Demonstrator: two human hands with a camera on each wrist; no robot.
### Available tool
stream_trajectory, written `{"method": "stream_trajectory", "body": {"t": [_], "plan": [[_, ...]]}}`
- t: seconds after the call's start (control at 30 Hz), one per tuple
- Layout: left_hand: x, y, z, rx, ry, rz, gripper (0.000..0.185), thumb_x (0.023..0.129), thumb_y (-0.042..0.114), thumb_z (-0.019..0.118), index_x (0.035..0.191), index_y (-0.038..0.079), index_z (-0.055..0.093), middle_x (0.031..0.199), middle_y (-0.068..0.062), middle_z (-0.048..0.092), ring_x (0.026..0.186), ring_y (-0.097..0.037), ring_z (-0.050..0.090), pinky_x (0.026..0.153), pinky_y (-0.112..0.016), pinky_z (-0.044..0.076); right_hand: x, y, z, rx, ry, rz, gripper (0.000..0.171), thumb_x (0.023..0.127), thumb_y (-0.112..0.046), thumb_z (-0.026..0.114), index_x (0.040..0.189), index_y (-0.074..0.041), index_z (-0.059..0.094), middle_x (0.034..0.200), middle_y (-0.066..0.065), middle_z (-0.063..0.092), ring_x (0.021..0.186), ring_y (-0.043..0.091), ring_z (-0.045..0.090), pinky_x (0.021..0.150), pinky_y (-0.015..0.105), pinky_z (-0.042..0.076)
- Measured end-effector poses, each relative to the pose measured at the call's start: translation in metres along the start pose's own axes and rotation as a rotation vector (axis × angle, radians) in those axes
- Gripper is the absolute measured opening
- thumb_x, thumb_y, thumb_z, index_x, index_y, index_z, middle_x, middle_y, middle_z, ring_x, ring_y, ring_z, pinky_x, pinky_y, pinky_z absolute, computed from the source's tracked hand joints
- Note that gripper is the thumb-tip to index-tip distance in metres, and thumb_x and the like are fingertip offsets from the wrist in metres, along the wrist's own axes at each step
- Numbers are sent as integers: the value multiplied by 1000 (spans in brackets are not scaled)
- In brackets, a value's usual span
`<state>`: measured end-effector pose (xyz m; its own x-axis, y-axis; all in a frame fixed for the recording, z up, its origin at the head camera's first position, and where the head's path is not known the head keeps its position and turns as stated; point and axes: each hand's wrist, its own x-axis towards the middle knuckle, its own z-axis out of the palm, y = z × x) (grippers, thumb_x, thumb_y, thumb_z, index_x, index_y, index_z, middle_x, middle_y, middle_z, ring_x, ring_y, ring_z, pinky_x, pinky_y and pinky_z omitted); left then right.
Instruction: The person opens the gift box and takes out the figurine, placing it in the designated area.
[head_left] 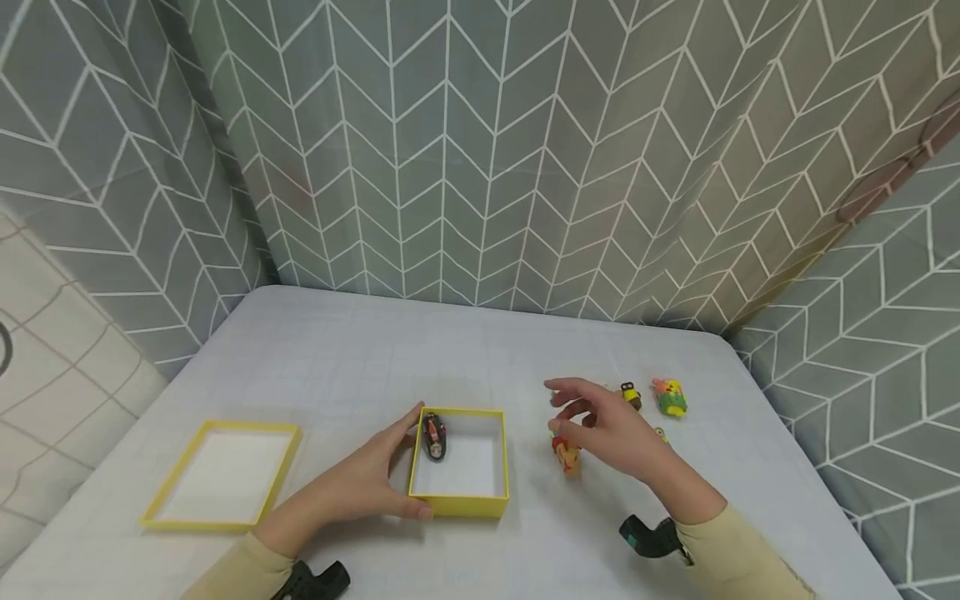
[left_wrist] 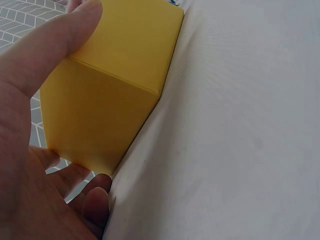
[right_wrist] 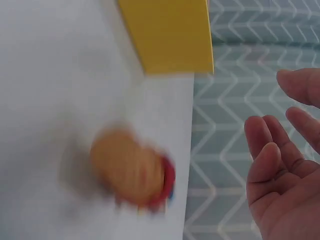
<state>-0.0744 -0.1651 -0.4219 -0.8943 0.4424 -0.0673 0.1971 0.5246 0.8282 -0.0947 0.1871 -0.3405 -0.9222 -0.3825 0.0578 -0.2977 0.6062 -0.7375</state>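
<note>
My left hand [head_left: 363,482] grips an open yellow box [head_left: 461,506] with a white inside. Its thumb lies on the front wall, and the fingers reach round the left side, as the left wrist view shows. Inside the box, near its back left corner, lies a small dark toy figure [head_left: 434,437] with a bit of red. My right hand [head_left: 617,432] is in the air over the table, fingers loosely bent and holding nothing. Just below its fingertips is an orange toy figure [head_left: 568,460] with red on it, blurred in the right wrist view [right_wrist: 132,167].
A shallow yellow-rimmed lid [head_left: 217,477] lies at left, white inside facing up. Beyond my right hand are a dark toy with yellow [head_left: 632,395] and a green, yellow and pink toy [head_left: 671,397]. A small yellow piece [head_left: 661,434] shows beside the wrist. A patterned curtain [head_left: 465,150] hangs behind the table.
</note>
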Motion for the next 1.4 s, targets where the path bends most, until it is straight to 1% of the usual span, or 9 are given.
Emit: {"method": "stream_trajectory", "body": {"t": [0.23, 0.4, 0.5, 0.6, 0.73, 0.83, 1.0, 1.17, 1.4], "plan": [[2, 0, 3, 26, -21, 25, 138, 54, 62, 90, 161, 25, 10, 156, -3, 30, 138, -23, 37, 114, -54, 26, 13, -23, 31, 28, -68, -53, 46, 92, -28, 73, 135, -27, 58, 114, -5, 63, 99, 10, 61, 79, 31, 52], [5, 2, 2, 38, -18, 7, 136, 55, 62, 90, 160, 26, 11, 156, -2, 31, 139, -24, 35, 113, -55, 26, 27, -39, 49, 26, -131, -164, 45, 93, -26, 72, 136, -23, 58, 114, -4, 63, 101, 13, 63, 78, 31, 52], [4, 2, 2, 39, -17, -4, 136, 55, 61, 90, 160, 25, 11, 155, -2, 33, 139, -24, 35, 113, -57, 26, 35, -45, 62, 16, -186, -192, 46, 94, -25, 71, 137, -19, 57, 115, 1, 64, 103, 14, 62, 82, 36, 53], [3, 2, 1, 29, -12, 3, 137, 56, 61, 90, 161, 23, 11, 155, -3, 33, 139, -24, 36, 113, -57, 26, 42, -49, 74, -45, -226, -215, 48, 93, -21, 71, 139, -15, 56, 119, 3, 63, 105, 16, 62, 86, 37, 53], [1, -1, 1, 20, -7, 17, 136, 58, 60, 89, 161, 23, 9, 156, -4, 31, 139, -24, 36, 113, -57, 26, 48, -54, 89, -196, -249, -226, 52, 92, -19, 72, 140, -16, 55, 123, 0, 61, 107, 15, 61, 88, 30, 52], [0, -1, 1, 16, -6, 17, 135, 59, 61, 89, 161, 24, 8, 158, -2, 28, 139, -23, 35, 112, -57, 26, 51, -58, 96, -285, -245, -223, 53, 90, -19, 73, 140, -16, 55, 122, -1, 62, 106, 13, 60, 88, 26, 51], [-1, -1, 0, 3, 3, 38, 136, 58, 59, 90, 161, 23, 8, 159, 0, 24, 139, -21, 36, 114, -54, 26, 52, -64, 106, -410, -217, -234, 55, 88, -21, 76, 139, -12, 55, 122, 2, 64, 110, 14, 59, 93, 30, 50], [-1, -1, 0, -3, 5, 45, 136, 58, 57, 91, 161, 22, 9, 159, 1, 25, 139, -20, 36, 114, -53, 25, 52, -62, 114, -526, -199, -218, 61, 86, -23, 79, 141, -13, 53, 125, 2, 63, 113, 15, 59, 94, 31, 51], [0, 0, 0, 12, 0, 25, 136, 57, 60, 90, 161, 25, 8, 157, -2, 30, 139, -21, 35, 113, -54, 27, 53, -60, 116, -574, -211, -207, 34, 85, -20, 79, 116, -12, 67, 105, -5, 68, 93, 7, 62, 82, 28, 53]]}}
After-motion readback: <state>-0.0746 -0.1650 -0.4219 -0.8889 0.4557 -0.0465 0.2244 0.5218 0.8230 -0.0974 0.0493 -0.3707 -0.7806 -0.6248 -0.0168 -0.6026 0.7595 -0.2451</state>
